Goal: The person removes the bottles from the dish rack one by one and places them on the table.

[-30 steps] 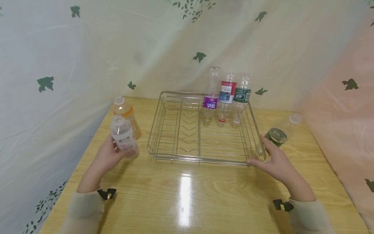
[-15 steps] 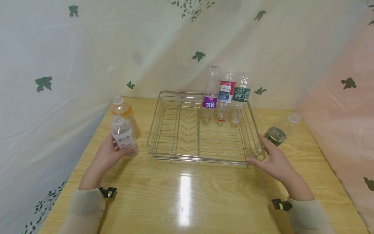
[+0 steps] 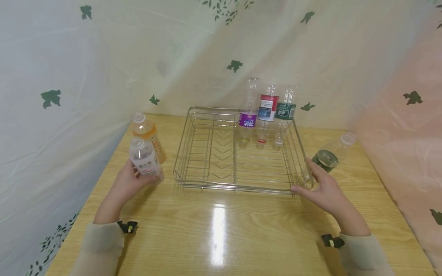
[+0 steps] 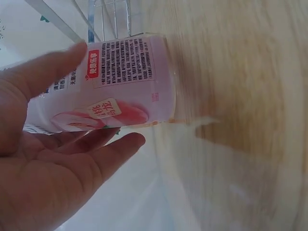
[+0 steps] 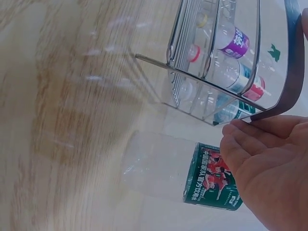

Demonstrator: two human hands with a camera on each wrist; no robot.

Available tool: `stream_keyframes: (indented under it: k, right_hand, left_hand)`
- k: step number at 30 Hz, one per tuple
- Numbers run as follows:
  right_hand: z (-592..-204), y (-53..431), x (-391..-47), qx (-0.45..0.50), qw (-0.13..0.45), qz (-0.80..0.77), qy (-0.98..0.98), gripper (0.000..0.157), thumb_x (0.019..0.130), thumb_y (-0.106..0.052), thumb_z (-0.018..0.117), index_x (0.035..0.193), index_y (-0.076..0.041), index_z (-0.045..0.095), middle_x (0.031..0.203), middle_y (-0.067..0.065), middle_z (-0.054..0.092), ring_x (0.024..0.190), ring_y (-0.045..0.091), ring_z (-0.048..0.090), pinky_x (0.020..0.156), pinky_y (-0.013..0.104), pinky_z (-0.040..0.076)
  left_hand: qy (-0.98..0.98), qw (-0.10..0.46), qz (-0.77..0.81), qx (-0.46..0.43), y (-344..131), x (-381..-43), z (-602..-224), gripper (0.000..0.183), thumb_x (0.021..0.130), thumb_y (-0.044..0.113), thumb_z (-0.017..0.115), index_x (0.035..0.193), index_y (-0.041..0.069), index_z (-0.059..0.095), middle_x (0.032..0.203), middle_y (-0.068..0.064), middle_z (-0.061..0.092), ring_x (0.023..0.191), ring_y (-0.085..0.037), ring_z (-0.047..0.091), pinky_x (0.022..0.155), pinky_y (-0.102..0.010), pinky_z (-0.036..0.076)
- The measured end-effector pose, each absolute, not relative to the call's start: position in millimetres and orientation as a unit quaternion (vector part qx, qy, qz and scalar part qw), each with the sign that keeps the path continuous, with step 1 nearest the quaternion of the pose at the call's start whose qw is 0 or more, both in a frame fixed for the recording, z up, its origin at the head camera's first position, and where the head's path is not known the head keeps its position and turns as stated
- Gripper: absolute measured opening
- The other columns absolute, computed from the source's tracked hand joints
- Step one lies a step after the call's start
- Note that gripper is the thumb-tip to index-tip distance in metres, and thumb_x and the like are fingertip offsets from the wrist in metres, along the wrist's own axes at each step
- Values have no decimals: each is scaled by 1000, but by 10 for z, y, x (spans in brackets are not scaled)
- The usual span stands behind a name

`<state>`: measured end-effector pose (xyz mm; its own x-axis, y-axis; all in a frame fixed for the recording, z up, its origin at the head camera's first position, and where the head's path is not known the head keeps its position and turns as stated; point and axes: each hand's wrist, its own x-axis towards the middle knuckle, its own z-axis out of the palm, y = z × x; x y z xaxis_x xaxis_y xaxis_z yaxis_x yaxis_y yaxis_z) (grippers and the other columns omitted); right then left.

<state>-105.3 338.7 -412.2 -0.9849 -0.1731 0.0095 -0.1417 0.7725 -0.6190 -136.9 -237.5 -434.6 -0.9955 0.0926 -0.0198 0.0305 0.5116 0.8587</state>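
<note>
Tipped slightly more, the pink bottle (image 3: 147, 164), left hand (image 3: 127, 182) gripping it, points to eleven o'clock; right hand (image 3: 325, 191) holds the rack (image 3: 238, 187) at its three o'clock.

Pale pink bottle (image 3: 146, 163), orange bottle (image 3: 148, 134), silver rack (image 3: 236, 186). Three clear bottles (image 3: 253, 94) wear purple, red-white-blue and green labels (image 3: 248, 120); a lone clear bottle (image 3: 326, 159), green. Yellowish wood-grain counter (image 3: 262, 230), cream sleeves (image 3: 103, 241), whitish curtain (image 3: 193, 57) with dark green motifs (image 3: 235, 66).
</note>
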Motion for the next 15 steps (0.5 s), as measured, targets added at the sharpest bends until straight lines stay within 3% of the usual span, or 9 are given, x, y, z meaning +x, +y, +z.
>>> stream_keyframes:
  k: [9,15]
  right_hand:
    - [-4154,3381,-1067,-85,12,-326,942,113,85,-47,82,163,-4,13,160,31,21,135,59,33,104,71,35]
    - [-4168,3374,-1066,-88,4,-324,942,112,85,-45,82,162,-1,14,159,32,22,135,59,34,104,71,36]
  left_hand:
    - [863,1,505,11,-2378,-1285,-4251,120,77,28,92,161,3,10,162,-26,22,146,-50,20,115,-67,20]
    - [860,-29,510,-4,-2350,-1246,-4123,121,79,29,91,163,6,6,166,-22,12,150,-42,11,119,-61,14]
